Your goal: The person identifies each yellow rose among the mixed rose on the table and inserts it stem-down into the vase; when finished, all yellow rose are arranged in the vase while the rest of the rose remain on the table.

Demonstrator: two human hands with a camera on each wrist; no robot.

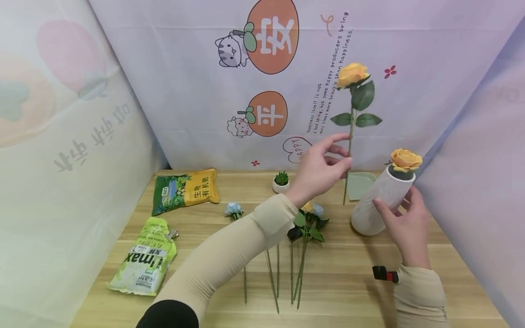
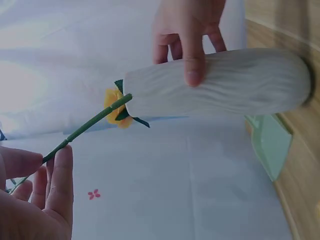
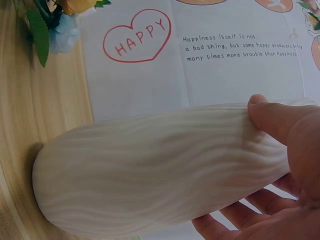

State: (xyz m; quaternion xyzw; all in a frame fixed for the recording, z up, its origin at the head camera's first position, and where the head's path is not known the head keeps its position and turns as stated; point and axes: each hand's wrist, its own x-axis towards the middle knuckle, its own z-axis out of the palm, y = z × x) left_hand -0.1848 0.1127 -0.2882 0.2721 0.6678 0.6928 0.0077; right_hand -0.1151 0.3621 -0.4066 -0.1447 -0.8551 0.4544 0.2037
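My left hand (image 1: pixel 319 169) pinches a yellow rose (image 1: pixel 352 76) by its stem, upright over the desk (image 1: pixel 344 278); my right hand (image 1: pixel 408 224) grips the tilted white vase (image 1: pixel 387 193) near the back-right corner. A slackened grip could topple it; the second rose (image 1: pixel 406 160) in its mouth might block this stem.

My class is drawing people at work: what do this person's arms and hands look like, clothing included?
The left sleeve and right sleeve are cream and wrinkled, reaching the wrists. Black cloth shows at the left sleeve's upper end. A small black-and-red piece sits by the right sleeve's wrist end. The left hand and right hand wear no gloves.
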